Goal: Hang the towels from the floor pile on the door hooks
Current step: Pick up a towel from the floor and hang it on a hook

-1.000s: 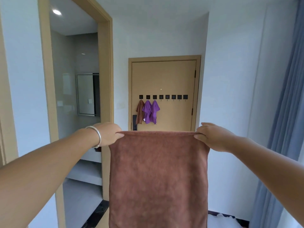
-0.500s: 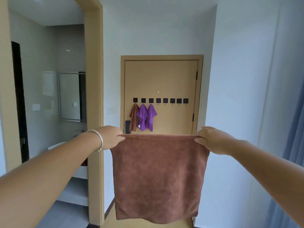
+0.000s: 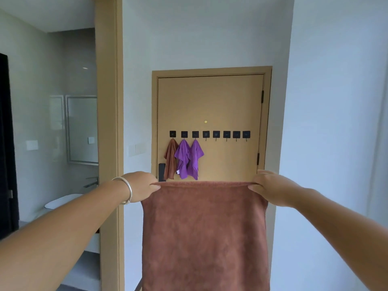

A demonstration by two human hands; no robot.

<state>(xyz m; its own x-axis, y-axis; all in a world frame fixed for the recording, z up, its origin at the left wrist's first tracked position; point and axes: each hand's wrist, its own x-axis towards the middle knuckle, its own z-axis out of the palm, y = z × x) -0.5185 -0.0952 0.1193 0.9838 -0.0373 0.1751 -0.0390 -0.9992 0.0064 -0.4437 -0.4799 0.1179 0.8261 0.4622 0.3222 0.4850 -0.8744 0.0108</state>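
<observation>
Corners of a rust-brown terry towel (image 3: 204,234) are pinched by left hand (image 3: 141,187) and right hand (image 3: 270,186), carried nearer the tan wooden door (image 3: 220,101) than a second ago, five black hooks (image 3: 226,134) free.

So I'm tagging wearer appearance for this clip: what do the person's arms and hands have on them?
Both forearms are bare, with no sleeves in view. The left hand has a plain silver bangle round its wrist. The right hand shows no ring, watch or glove.
</observation>
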